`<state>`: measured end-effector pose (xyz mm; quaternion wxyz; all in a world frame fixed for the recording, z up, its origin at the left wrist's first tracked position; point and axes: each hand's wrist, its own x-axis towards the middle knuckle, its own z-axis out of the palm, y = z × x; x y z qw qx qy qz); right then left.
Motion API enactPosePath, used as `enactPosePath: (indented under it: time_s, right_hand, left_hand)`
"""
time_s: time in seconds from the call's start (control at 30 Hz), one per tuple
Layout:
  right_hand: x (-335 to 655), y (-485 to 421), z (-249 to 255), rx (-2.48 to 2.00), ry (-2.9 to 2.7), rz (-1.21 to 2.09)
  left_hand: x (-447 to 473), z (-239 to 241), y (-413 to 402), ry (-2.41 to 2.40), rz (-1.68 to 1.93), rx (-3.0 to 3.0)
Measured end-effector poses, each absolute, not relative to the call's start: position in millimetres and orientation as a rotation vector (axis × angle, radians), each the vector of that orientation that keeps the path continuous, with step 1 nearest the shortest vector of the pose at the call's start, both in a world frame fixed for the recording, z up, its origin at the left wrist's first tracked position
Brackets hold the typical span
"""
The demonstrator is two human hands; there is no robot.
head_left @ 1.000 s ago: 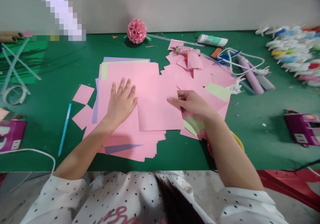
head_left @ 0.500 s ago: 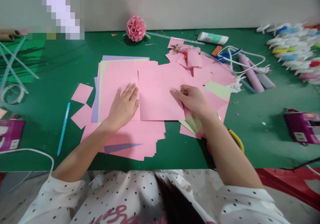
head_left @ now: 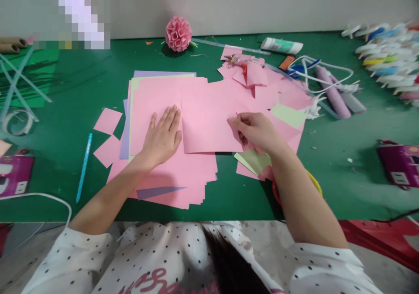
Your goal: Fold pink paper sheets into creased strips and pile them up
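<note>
My left hand [head_left: 163,132] lies flat with fingers stretched out on a pink paper sheet [head_left: 153,95], just left of a vertical line down its middle. Right of that line is a pink panel [head_left: 209,126], whose right edge my right hand [head_left: 253,128] pinches between thumb and fingers. Its lower edge looks slightly raised. Whether the panel is still joined to the left part I cannot tell. Beneath lie more pink sheets [head_left: 176,174], with purple paper [head_left: 165,74] and pale green paper showing at the edges. Pale green pieces [head_left: 253,161] lie below my right hand.
Two pink squares [head_left: 108,121] and a blue pen [head_left: 84,167] lie at left. A pink paper ball [head_left: 178,34] stands at the back. At back right are a glue gun [head_left: 244,60], a white-green tube [head_left: 282,46] and pink scraps. Yellow-red scissors handles [head_left: 314,182] are partly behind my right forearm.
My right hand has shifted slightly right with the edge of the pink panel, and the panel's lower edge has risen a little. My left hand remains flat on the sheet.
</note>
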<state>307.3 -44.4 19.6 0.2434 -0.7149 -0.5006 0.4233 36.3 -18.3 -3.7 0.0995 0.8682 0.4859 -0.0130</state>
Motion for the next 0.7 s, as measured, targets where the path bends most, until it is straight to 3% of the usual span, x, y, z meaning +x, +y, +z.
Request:
enactPosePath:
  time_s: [0.7]
  right_hand:
    - [307.2, -42.2, 13.6, -1.861, -1.007, 1.437]
  left_hand:
    - [36.4, -5.6, -18.5, 1.428, 0.02, 2.578]
